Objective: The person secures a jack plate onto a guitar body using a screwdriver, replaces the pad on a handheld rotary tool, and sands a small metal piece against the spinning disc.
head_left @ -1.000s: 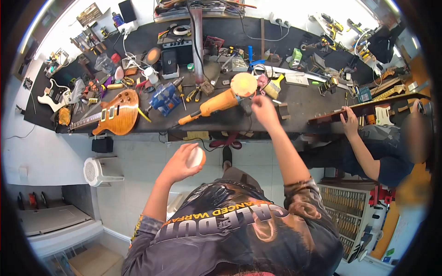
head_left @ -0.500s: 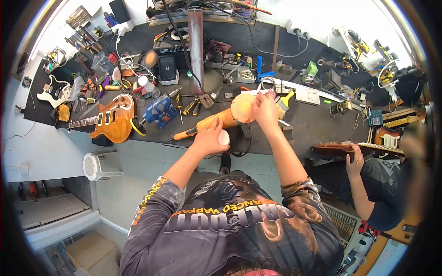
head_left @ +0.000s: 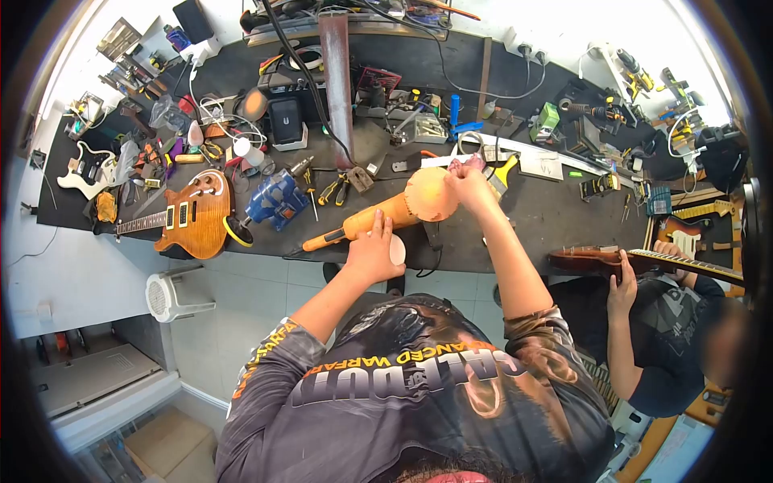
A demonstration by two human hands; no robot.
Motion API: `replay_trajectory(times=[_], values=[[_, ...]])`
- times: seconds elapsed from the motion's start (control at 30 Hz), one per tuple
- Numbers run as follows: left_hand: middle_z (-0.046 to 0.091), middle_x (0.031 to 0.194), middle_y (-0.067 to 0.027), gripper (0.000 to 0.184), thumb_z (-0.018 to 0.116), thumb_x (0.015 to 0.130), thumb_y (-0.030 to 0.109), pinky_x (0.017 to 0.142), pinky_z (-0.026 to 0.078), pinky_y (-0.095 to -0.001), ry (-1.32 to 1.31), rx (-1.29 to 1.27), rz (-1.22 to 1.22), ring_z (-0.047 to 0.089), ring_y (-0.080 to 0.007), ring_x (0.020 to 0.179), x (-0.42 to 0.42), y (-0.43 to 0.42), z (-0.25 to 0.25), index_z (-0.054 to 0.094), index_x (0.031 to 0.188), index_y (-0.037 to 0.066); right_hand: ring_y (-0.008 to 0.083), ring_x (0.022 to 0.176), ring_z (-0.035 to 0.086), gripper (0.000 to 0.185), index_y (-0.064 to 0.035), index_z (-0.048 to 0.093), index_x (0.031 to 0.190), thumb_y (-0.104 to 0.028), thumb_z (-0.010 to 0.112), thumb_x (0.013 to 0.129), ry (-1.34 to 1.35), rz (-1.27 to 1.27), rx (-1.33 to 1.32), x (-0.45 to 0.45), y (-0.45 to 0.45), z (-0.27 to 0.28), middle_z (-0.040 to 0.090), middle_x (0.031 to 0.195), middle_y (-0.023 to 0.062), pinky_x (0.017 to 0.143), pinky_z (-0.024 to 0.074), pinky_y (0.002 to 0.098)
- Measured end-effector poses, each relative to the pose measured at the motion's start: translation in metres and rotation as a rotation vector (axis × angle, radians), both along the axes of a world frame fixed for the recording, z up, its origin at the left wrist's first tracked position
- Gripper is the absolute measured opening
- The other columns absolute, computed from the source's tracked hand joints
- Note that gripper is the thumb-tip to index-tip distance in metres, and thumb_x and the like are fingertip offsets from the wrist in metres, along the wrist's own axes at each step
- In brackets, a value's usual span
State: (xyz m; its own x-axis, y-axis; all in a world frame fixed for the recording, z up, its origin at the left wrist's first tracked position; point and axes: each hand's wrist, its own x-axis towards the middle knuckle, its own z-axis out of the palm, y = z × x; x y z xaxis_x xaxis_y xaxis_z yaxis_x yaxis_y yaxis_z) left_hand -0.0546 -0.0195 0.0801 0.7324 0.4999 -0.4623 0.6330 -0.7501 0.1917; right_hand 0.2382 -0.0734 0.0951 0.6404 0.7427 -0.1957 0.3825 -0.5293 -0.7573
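The orange power tool [head_left: 375,216] lay slantwise on the desk [head_left: 527,232] in front of me, its handle pointing left toward the near edge, its round orange pad [head_left: 430,193] facing up. I could read no writing on it. The only words I could make out were on my shirt [head_left: 346,447]: "CALL" and "DUTY" in big grey letters, part of "ADVANCED WARFARE" in yellow.

The tool's body ran just beyond my left grip [head_left: 372,256], and the pad sat just to the left of my right grip [head_left: 471,187]. My left grip was curled around a pale disc [head_left: 397,249], with the fingertips reaching over the tool's body. My right grip was at the pad's upper right rim; I could not tell whether it pinched the rim or only touched it.

Farther right was a yellow brush [head_left: 506,171]. To the left lay yellow-handled pliers [head_left: 333,191], then a blue machine [head_left: 278,201] and an amber guitar [head_left: 198,213]. Off to my right, another person held a dark brown guitar [head_left: 592,258].
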Motion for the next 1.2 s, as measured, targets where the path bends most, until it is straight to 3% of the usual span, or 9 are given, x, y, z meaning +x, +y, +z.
replay_trajectory(times=[0.13,0.27,0.37,0.57,0.7,0.93,1.07,1.13,1.2], values=[[0.021,0.189,-0.0289,0.131,0.085,0.081,0.067,0.107,0.064,-0.0523,0.0,0.0,0.007,0.066,-0.0527,0.135,0.001,-0.002,-0.002,0.03,0.181,0.001,0.0438,0.105,0.075,0.02,-0.0011,0.074,0.098,-0.02,0.075,0.101,-0.368,0.08,0.026,-0.018,-0.008,0.001,0.081,0.106,0.0166,0.093,0.0544,0.0559],[0.019,0.188,-0.0325,0.134,0.086,0.079,0.066,0.106,0.064,-0.0537,0.02,0.065,-0.004,0.062,-0.0558,0.139,0.002,-0.019,-0.011,0.028,0.181,-0.001,0.0449,0.115,0.069,0.015,-0.0029,0.073,0.109,-0.017,0.072,0.104,-0.441,0.156,0.076,-0.036,-0.033,0.012,0.074,0.114,0.0195,0.1,0.0509,0.0589],[0.017,0.187,-0.0347,0.136,0.087,0.079,0.065,0.106,0.065,-0.0544,0.055,0.045,-0.01,0.059,-0.0577,0.143,0.005,-0.019,-0.005,0.026,0.181,-0.002,0.0462,0.108,0.073,0.02,0.0006,0.076,0.103,-0.019,0.074,0.101,-0.353,0.152,0.163,-0.027,-0.031,0.005,0.079,0.11,0.0217,0.097,0.0557,0.0578],[0.02,0.186,-0.0374,0.138,0.086,0.079,0.067,0.107,0.064,-0.0521,0.04,0.024,-0.028,0.063,-0.0565,0.139,0.011,-0.006,-0.003,0.025,0.18,-0.004,0.0477,0.094,0.081,0.044,0.005,0.084,0.096,-0.039,0.082,0.098,-0.242,0.221,-0.192,-0.004,0.006,0.022,0.083,0.099,0.0279,0.088,0.0643,0.0564],[0.02,0.184,-0.0398,0.142,0.086,0.078,0.07,0.108,0.063,-0.0497,0.015,-0.01,-0.033,0.069,-0.0553,0.13,0.018,0.001,0.007,0.024,0.18,-0.005,0.0429,0.097,0.083,0.049,-0.0001,0.086,0.11,-0.048,0.077,0.102,-0.467,0.36,-0.31,0.003,0.011,0.017,0.083,0.099,0.0261,0.089,0.0658,0.055],[0.017,0.182,-0.046,0.146,0.085,0.076,0.074,0.108,0.062,-0.0485,0.089,0.012,-0.124,0.072,-0.0539,0.127,0.021,0.01,-0.002,0.021,0.18,-0.007,0.0421,0.084,0.082,0.023,-0.0098,0.083,0.099,-0.03,0.072,0.096,-0.554,0.477,-0.052,-0.018,0.006,0.026,0.083,0.09,0.0176,0.078,0.0641,0.057],[0.02,0.182,-0.0458,0.146,0.086,0.076,0.075,0.106,0.062,-0.0499,0.133,0.055,-0.161,0.075,-0.0503,0.122,0.021,0.009,-0.01,0.024,0.181,-0.004,0.0389,0.075,0.08,0.018,-0.0104,0.075,0.102,-0.027,0.066,0.103,-0.596,0.635,0.004,-0.093,-0.006,0.07,0.078,0.077,0.0167,0.064,0.0603,0.0565],[0.029,0.181,-0.041,0.133,0.086,0.078,0.074,0.105,0.063,-0.0523,-0.078,0.04,-0.328,0.076,-0.0481,0.122,0.001,0.028,-0.08,0.034,0.179,0.004,0.038,0.068,0.076,0.02,-0.0109,0.074,0.095,-0.029,0.068,0.101,-0.486,0.588,0.175,-0.133,-0.017,0.089,0.075,0.073,0.0137,0.061,0.0576,0.0556],[0.032,0.18,-0.0395,0.129,0.085,0.08,0.074,0.104,0.063,-0.0528,-0.305,-0.007,-0.379,0.076,-0.0477,0.122,-0.018,0.044,-0.097,0.036,0.178,0.006,0.0383,0.071,0.076,0.025,-0.0079,0.074,0.094,-0.031,0.075,0.102,-0.488,0.518,0.368,-0.166,-0.03,0.113,0.072,0.072,0.0146,0.067,0.0586,0.0547]])
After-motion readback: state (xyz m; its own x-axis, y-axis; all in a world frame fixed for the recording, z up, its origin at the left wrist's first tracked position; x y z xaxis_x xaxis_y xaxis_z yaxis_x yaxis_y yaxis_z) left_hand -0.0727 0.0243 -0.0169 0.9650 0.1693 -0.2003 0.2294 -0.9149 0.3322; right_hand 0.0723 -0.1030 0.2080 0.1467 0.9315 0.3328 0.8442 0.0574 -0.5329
